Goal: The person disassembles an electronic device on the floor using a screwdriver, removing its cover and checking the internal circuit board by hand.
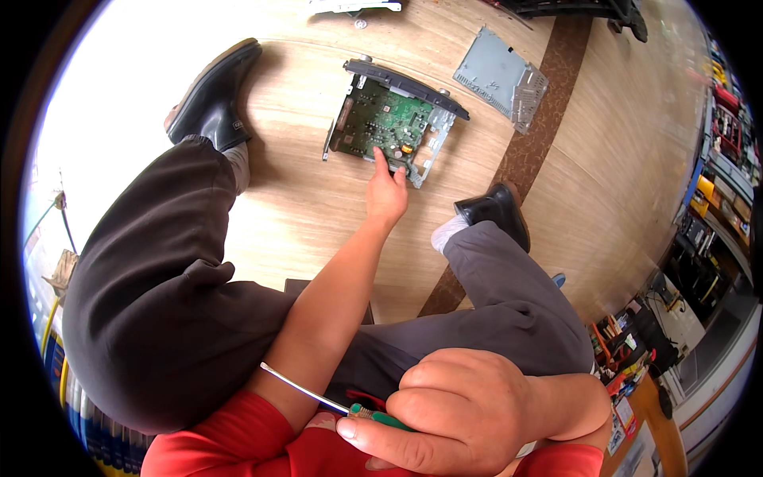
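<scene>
An opened car stereo (389, 119) lies on the floor between my feet, its green circuit board showing and its dark front panel turned away from me. My left hand (387, 195) reaches out to its near edge and grips it, index finger over the board and thumb by the metal rim. Close to my body, my right hand (465, 409) is closed around a screwdriver (306, 388) with a green handle. Its thin metal shaft points left, above my left forearm. Most of the handle is hidden by my fingers.
A grey perforated metal cover (497, 75) lies right of the stereo. Black shoes (211, 99) are on either side. A dark object (588, 8) sits at the far right edge. Shelves with tools (723, 159) and a cluttered wooden bench (656, 413) line the right side.
</scene>
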A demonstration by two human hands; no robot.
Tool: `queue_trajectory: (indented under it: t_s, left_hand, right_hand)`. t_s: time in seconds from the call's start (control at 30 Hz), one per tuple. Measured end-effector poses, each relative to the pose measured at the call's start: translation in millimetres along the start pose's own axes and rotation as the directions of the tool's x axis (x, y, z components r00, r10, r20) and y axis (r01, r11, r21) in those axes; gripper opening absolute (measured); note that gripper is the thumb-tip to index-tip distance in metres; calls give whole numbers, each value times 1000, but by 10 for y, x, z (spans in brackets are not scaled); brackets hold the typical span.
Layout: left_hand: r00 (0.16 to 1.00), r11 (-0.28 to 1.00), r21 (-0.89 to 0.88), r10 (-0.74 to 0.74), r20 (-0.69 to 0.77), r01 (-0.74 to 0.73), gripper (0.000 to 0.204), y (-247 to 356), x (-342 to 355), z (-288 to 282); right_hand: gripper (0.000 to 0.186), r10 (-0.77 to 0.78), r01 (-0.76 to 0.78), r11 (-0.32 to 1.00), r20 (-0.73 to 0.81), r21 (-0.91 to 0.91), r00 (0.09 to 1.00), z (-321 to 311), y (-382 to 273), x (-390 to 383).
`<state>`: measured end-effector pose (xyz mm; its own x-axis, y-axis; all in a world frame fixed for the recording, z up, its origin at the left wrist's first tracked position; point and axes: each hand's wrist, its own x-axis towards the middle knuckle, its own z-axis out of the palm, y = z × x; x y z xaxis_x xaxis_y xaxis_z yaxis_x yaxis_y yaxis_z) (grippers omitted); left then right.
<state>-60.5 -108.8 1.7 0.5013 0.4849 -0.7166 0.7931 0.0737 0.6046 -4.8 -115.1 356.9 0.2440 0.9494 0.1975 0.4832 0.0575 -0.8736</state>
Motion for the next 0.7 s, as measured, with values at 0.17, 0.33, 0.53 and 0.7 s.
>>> queue_trajectory:
  t_s: [0.17,0.33,0.53,0.7]
  left_hand:
    - [1000,999,-10,31,-6,-31,80,-48,14,25]
    - [999,999,13,33,-10,-33,80,-47,10,29]
    - [1000,1000,13,8,1,-9,79,-38,3,30]
    - [999,999,-36,36,-29,-38,79,-90,8,77]
  right_hand:
    - [36,-4,4,1000,-8,-1,1000,-15,-31,26]
    - [35,33,-33,999,-3,4,999,30,-4,-5]
    - [33,126,-129,988,37,89,991,-26,-53,82]
    - [33,35,-34,999,-20,16,999,18,-17,-11]
